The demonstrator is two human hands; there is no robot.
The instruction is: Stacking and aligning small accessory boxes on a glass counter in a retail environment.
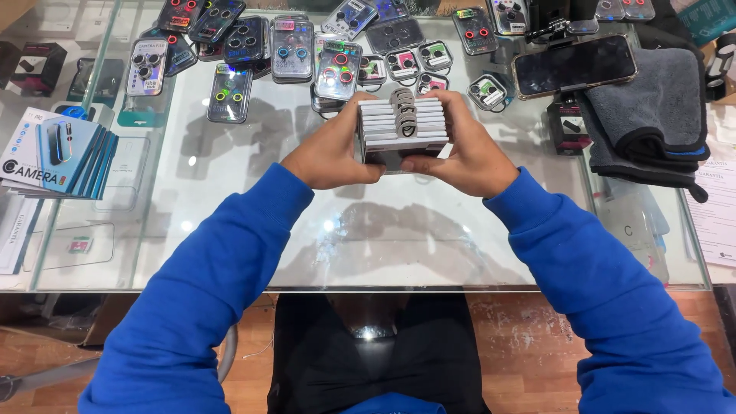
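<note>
Both hands grip a stack of flat white-edged packages (404,126) with grey hang tabs on top, held just above the glass counter (368,238). My left hand (330,153) clasps the stack's left side. My right hand (468,149) clasps its right side, thumb under the front. Both arms wear blue sleeves.
Several clear packs of coloured camera-lens rings (291,50) lie spread across the counter's far half. A dark phone (575,65) rests on a stand at the right beside a grey cloth (652,107). Blue and white boxes (65,157) are fanned at the left.
</note>
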